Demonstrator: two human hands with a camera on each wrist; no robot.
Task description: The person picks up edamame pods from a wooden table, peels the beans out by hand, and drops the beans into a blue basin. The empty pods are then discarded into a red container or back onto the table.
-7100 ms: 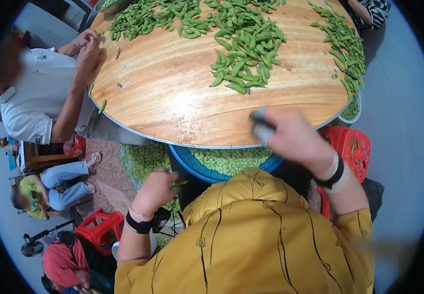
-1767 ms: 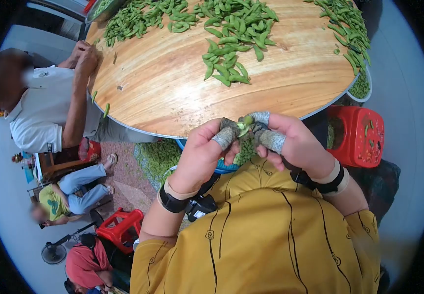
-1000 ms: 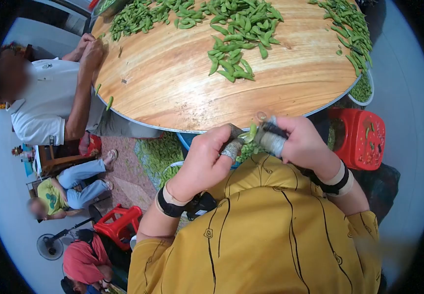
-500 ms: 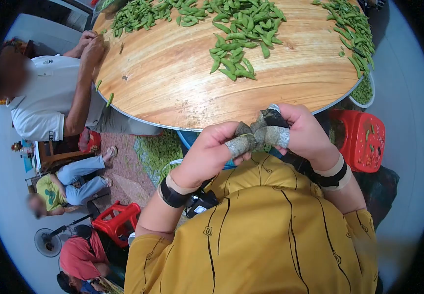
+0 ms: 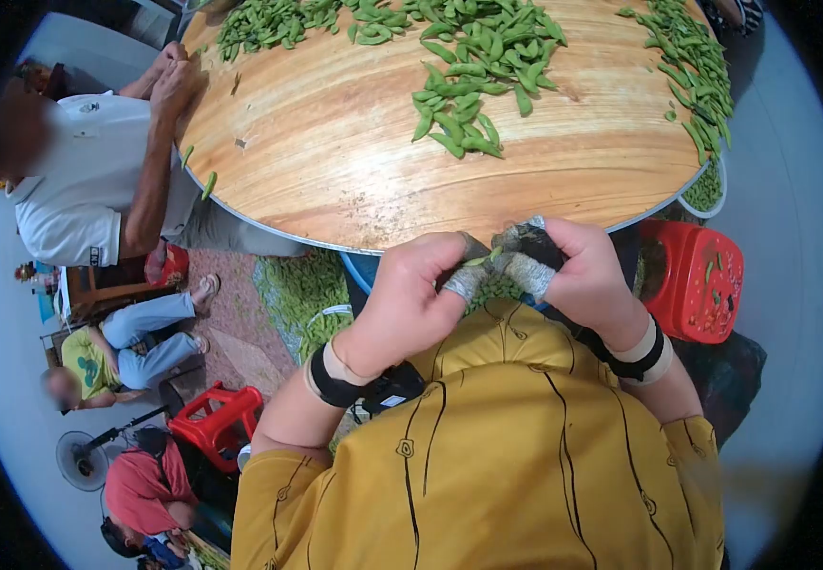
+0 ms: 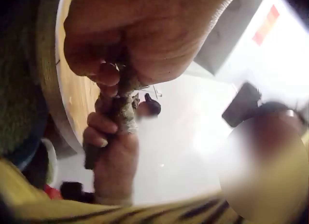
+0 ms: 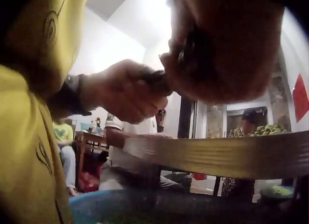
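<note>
In the head view my left hand (image 5: 407,299) and right hand (image 5: 590,274) meet in front of my chest, just off the table's near edge. Grey and silver tape wraps the thumbs and forefingers of both. Between the taped fingertips shows a thin green piece of an edamame pod (image 5: 489,257), pinched from both sides; most of it is hidden. Below the hands, a blue basin (image 5: 362,268) with shelled green beans shows partly. In the left wrist view the left hand (image 6: 145,36) is above the right hand (image 6: 113,156), fingers together.
The round wooden table (image 5: 316,171) bears an edamame heap (image 5: 488,57) in the middle and another pile (image 5: 692,76) at right. A red stool (image 5: 692,280) stands at right. A person in a white shirt (image 5: 88,180) sits at left. Pods cover the floor (image 5: 288,294) at lower left.
Seven seconds ago the right hand was over the table and the left hung low; then both met over the basin. In the last second the fingertips closed together, then parted slightly, showing green between them.
</note>
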